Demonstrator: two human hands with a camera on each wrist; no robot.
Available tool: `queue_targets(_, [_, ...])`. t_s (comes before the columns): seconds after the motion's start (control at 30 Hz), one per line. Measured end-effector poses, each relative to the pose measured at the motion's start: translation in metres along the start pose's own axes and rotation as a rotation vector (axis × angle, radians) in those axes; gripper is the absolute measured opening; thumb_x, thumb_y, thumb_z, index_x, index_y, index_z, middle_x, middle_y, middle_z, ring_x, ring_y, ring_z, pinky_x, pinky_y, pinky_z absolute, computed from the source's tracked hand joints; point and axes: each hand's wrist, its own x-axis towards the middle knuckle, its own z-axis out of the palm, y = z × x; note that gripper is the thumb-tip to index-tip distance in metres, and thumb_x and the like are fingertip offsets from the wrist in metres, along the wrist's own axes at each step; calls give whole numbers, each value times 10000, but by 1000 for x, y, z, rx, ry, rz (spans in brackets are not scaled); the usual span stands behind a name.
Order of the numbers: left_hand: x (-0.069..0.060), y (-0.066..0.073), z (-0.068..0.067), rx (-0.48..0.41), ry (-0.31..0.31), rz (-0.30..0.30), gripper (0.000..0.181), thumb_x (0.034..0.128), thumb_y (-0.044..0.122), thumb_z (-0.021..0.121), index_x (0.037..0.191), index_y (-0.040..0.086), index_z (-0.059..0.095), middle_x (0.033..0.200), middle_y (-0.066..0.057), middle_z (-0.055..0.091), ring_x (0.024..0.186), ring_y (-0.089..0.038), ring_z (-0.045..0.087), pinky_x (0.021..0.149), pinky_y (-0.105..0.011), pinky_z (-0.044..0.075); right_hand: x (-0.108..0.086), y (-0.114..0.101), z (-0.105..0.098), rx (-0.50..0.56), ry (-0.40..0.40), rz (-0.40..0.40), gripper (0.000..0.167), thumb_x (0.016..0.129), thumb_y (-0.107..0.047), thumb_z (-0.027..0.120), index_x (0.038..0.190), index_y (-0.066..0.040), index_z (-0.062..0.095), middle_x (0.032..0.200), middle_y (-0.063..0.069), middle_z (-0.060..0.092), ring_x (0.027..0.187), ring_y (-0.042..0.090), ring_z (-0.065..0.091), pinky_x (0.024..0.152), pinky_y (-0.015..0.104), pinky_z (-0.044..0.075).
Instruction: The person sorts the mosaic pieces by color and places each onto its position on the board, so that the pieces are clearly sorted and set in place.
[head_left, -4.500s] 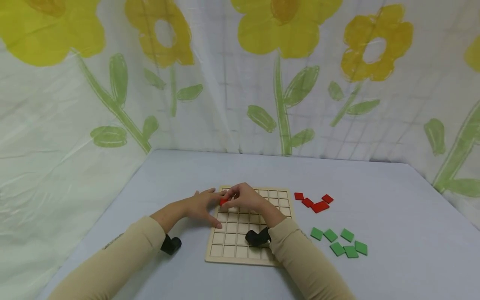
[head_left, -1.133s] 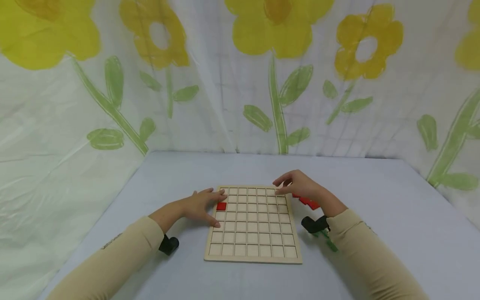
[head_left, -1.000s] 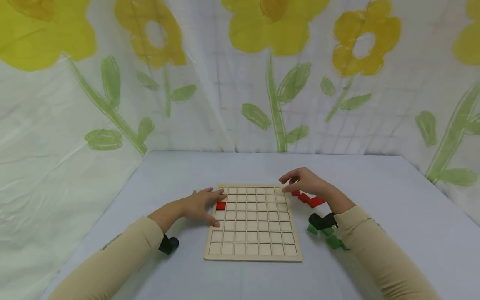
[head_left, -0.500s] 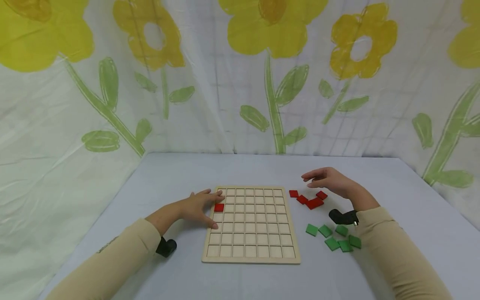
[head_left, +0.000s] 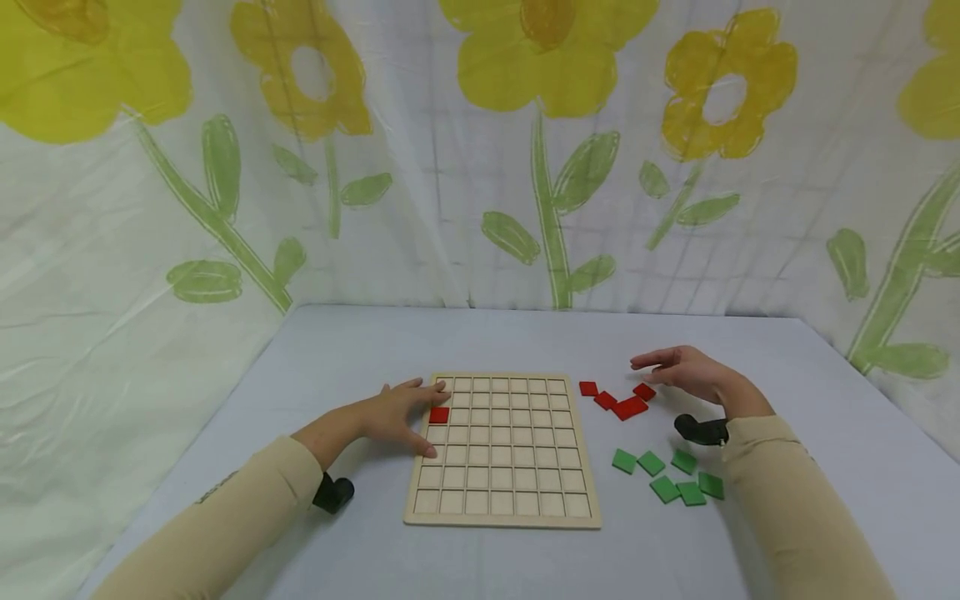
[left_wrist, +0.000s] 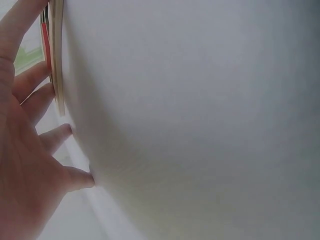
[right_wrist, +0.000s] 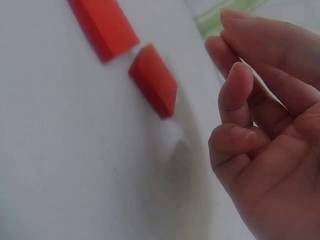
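A wooden grid board (head_left: 502, 517) lies flat, with one red square tile (head_left: 438, 415) in its leftmost column, third row from the back. The left hand (head_left: 390, 415) rests on the board's left edge, fingers spread, and touches that edge in the left wrist view too. To the right of the board lie several loose red tiles (head_left: 630, 407). The right hand (head_left: 693, 373) hovers just behind and right of them, empty, its fingers loosely bent. In the right wrist view, a red tile (right_wrist: 153, 82) lies beside the right hand (right_wrist: 280, 120), apart from its fingers.
Several green tiles (head_left: 664, 489) lie on the pale table (head_left: 525, 567) to the right of the board, in front of the red ones. Behind the table hangs a white curtain (head_left: 450, 208) with painted yellow flowers. A black wrist device (head_left: 701, 430) is on each arm.
Since the earliest frame, the right hand has let go of the red tile in the board's left column and moved right, past the loose red tiles. The left hand has stayed on the board.
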Motion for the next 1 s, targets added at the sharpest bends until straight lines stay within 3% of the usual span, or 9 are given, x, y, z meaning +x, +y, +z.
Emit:
queue_targets(0.17, [0,0,0,2,-4,1,886,671,514,776,1426,257,389,1552,57,225,1455,-313,58,1089,-669,-10,0,11,-3,-21,0,51,519,884,-213,623,1352,-43,476,1426,186,420,1229,257,424,1022,439,397])
queue_targets(0.37, [0,0,0,0,-6,0,880,676,508,776,1426,260,388,1551,59,223,1455,-315,53,1091,-665,-17,3,17,-5,-61,-37,-23,491,844,-124,663,1281,41,514,1151,81,573,918,148,494,785,240,467])
queue_targets(0.6, [-2,0,0,0,0,-2,872,680,501,775,1424,251,394,1550,45,233,1451,-334,65,1087,-671,-14,0,15,1,-140,-29,-46,432,817,-90,684,1212,44,570,829,25,524,774,155,475,679,223,441])
queue_targets(1.0, [-1,0,1,-6,11,5,872,676,500,778,1420,248,401,1546,43,247,1448,-340,74,1081,-679,-7,-1,16,1,-170,20,-47,414,804,-129,712,1164,43,603,734,-1,524,715,123,479,650,219,417])
